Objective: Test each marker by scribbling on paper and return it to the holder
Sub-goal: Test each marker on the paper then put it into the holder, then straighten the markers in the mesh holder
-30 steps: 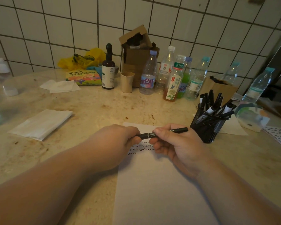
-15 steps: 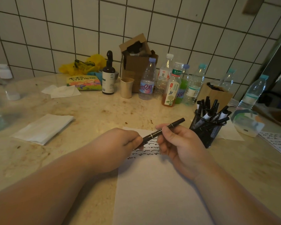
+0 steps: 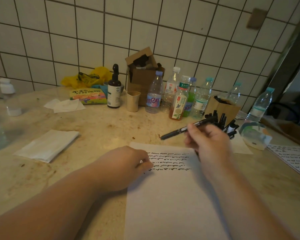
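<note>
Marker [image 3: 184,129]: black, slim, pinched in right hand [image 3: 209,141]. Left hand [image 3: 128,163]: curled closed, contents unclear, on scribbled white paper [image 3: 171,196]. Mesh holder [image 3: 229,130] at 2 o'clock.

a black marker [image 3: 184,129] is held above the counter, nearly level, its far end tilted up toward the holder [image 3: 221,121] at the right, where more black markers stand, partly hidden and blurred. the white paper [image 3: 171,196] lies flat near the centre, with rows of black scribbles across its far part.
</note>
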{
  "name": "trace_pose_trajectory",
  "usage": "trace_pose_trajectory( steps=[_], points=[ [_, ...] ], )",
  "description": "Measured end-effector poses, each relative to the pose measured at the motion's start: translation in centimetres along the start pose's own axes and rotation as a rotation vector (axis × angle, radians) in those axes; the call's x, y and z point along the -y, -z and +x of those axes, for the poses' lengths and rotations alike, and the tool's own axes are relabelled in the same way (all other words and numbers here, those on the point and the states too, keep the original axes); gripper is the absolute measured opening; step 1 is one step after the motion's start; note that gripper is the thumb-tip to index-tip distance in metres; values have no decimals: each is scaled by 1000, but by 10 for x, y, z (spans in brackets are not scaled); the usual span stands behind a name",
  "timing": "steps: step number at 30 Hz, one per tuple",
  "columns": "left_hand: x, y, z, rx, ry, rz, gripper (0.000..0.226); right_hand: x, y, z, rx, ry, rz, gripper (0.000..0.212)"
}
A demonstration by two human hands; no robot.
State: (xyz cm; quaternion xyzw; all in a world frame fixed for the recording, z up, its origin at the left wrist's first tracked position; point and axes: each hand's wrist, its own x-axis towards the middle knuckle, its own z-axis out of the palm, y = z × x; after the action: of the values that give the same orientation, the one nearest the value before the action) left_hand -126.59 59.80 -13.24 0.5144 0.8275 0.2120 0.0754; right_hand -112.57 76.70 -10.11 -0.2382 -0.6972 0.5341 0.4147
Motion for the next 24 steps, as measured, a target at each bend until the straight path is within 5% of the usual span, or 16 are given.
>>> trace_pose_trajectory(
  steps=[12,18,24],
  points=[
    [1,-1,0,-74,-5,-7,20,34,53,39,-448,223,-275,20],
    [1,-2,1,-71,-11,-3,19,24,56,55,-304,218,-664,13],
    [2,-3,1,-53,-6,-10,18,12,52,62,-187,121,-1004,29]
  ],
)
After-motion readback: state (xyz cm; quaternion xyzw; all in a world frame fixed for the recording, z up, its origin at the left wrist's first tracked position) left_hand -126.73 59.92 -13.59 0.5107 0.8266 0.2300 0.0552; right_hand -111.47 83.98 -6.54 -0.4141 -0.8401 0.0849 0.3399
